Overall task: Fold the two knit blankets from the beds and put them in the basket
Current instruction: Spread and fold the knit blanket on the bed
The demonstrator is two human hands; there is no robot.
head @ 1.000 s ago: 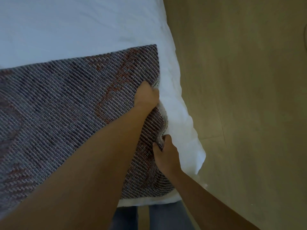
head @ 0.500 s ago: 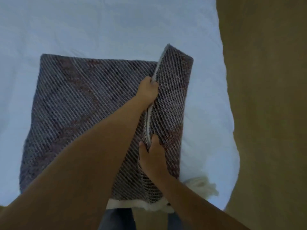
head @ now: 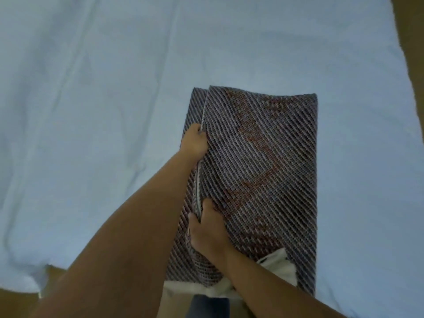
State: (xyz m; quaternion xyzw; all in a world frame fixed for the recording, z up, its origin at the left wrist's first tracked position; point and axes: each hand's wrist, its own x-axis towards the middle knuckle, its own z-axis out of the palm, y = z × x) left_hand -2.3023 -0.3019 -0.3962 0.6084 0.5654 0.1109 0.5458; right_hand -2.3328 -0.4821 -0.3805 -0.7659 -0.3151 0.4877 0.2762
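Note:
A grey knit blanket [head: 259,171] with rust-red patches lies folded into a narrow upright rectangle on the white bed [head: 96,111]. Its top layer has come over from the right and its free edge runs down the left side. My left hand [head: 194,143] grips that edge at its upper part. Lower down, my right hand [head: 207,232] grips the same edge, thumb on top of the knit. White fringe [head: 278,265] pokes out at the blanket's near end. No basket is in view.
The bed sheet spreads wide to the left and behind the blanket. Wooden floor [head: 410,42] shows along the right edge and at the near left corner. My legs in jeans [head: 206,306] stand against the bed's near edge.
Both hands carried the blanket's right half up and over to the left, laying it on the other half. The blanket is now half as wide. The camera view shifted left over the bed.

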